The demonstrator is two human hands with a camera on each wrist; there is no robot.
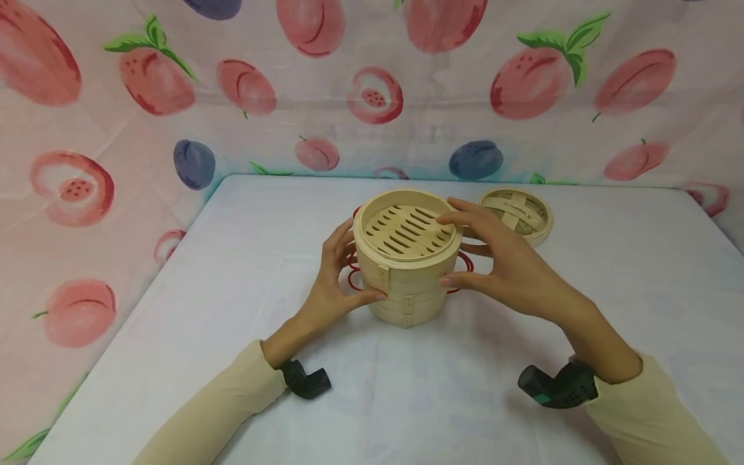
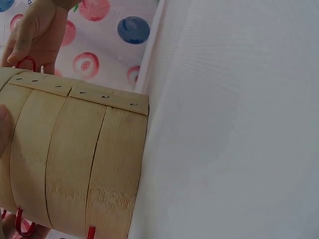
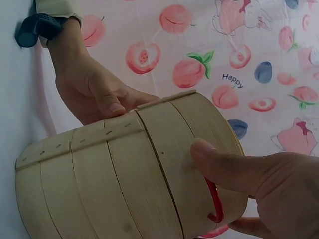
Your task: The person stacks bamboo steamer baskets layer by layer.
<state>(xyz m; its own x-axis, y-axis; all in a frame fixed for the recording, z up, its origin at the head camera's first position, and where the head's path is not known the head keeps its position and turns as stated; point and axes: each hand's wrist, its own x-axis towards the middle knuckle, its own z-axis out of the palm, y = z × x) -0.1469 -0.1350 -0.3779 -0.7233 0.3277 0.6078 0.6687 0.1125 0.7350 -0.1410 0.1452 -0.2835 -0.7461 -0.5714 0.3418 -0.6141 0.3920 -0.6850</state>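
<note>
A stack of round bamboo steamer baskets (image 1: 407, 290) stands on the white table, its slatted top surface facing up. Red loops (image 3: 215, 201) stick out from its sides. My left hand (image 1: 337, 274) holds the stack's left side, thumb across the front and fingers behind. On the right, my right hand (image 1: 511, 265) grips the upper basket, with its thumb on the front wall and a fingertip over the rim. The right wrist view shows this right thumb (image 3: 224, 167) beside a red loop. Parts of the left fingers are hidden behind the stack.
A round woven bamboo lid (image 1: 517, 213) lies on the table behind the right hand. The white tabletop (image 1: 244, 239) meets a fruit-printed cloth (image 1: 372, 148) at the back and left. Dark wrist devices (image 1: 306, 381) sit at both cuffs.
</note>
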